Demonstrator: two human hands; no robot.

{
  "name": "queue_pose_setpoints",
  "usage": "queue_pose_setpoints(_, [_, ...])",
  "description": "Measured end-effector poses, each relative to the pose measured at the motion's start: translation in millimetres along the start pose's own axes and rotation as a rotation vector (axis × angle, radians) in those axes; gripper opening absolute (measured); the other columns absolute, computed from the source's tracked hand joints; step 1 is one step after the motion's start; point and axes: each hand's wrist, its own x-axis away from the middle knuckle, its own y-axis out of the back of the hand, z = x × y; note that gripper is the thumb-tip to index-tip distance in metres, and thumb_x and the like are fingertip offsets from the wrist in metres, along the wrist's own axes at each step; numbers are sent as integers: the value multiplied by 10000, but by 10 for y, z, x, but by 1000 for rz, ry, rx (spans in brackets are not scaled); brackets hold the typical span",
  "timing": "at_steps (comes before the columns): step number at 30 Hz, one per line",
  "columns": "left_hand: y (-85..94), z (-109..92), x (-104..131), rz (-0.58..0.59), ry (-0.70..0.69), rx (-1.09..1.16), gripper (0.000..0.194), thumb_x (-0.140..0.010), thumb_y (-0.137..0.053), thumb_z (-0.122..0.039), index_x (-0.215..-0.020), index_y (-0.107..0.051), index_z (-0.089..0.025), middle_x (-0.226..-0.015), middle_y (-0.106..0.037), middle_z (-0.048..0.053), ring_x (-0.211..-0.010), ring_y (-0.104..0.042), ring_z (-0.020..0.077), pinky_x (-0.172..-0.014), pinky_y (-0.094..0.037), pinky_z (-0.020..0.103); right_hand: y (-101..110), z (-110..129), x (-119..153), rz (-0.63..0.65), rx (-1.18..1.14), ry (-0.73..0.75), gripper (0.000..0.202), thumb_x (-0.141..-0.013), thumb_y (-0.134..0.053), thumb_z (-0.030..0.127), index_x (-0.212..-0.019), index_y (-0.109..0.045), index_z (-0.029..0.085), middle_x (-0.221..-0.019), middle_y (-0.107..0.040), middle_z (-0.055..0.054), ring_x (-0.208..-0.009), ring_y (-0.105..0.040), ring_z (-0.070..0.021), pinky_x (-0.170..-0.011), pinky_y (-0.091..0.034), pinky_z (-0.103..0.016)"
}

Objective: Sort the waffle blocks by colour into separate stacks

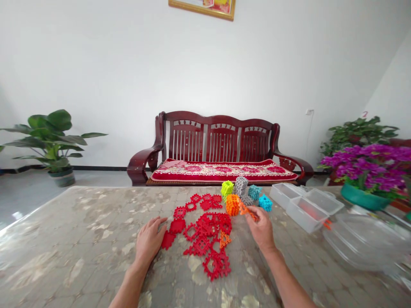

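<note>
My left hand (150, 239) lies flat on the table, its fingers stretched beside a solid red square tile (168, 240). My right hand (260, 226) pinches orange interlocking pieces (246, 210) between thumb and fingers, close to a stack of orange pieces (232, 205). Whether the pinched pieces touch that stack, I cannot tell. Between my hands spreads a loose heap of red notched tiles (208, 231), and an orange triangle piece (224, 239) rests on its right side. Behind the orange stack stand a yellow-green stack (227, 188), a grey stack (241, 186), a teal stack (254, 192) and a blue stack (265, 202).
Right of the stacks sit a clear divided box (306, 214) with some orange-red pieces in it and a clear lidded container (362, 241). A purple flower pot (366, 195) stands at the far right. Beyond the table (80, 239) is a wooden bench (221, 141).
</note>
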Motion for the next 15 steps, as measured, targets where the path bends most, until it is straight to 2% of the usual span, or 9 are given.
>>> queue_pose_setpoints(3, [2,5,-7,5,-5,-9,395,-904,-423,-324,-1183,-693,-254,-1332,-636,67,-1225,-581,238,-1070,-410,380,186,-441,-95,-25,125,-137,286,-820,-513,410,-936,-674,204,-947,-697,-85,-900,-610,-244,-863,-464,-380])
queue_pose_setpoints(6, [-5,12,-8,-9,-10,-8,392,-902,-422,-333,-1170,-699,-264,-1318,-646,60,-1207,-594,238,-1058,-423,378,288,-696,-161,40,296,-130,281,-811,-485,371,-928,-684,211,-962,-703,-78,-902,-608,-243,-886,-447,-381])
queue_pose_setpoints(11, [-6,17,-6,-17,0,-14,382,-896,-428,-329,-1158,-701,-279,-1319,-647,42,-1197,-599,222,-1052,-424,353,346,-776,-299,195,454,-23,255,-815,-487,268,-937,-706,219,-984,-710,-70,-958,-602,-243,-907,-419,-368])
queue_pose_setpoints(15, [1,10,-9,-4,7,-14,386,-897,-424,-339,-1156,-703,-284,-1322,-646,37,-1197,-600,223,-1050,-427,353,349,-773,-382,259,511,-3,252,-815,-497,237,-933,-719,217,-983,-716,-68,-953,-608,-239,-897,-423,-359])
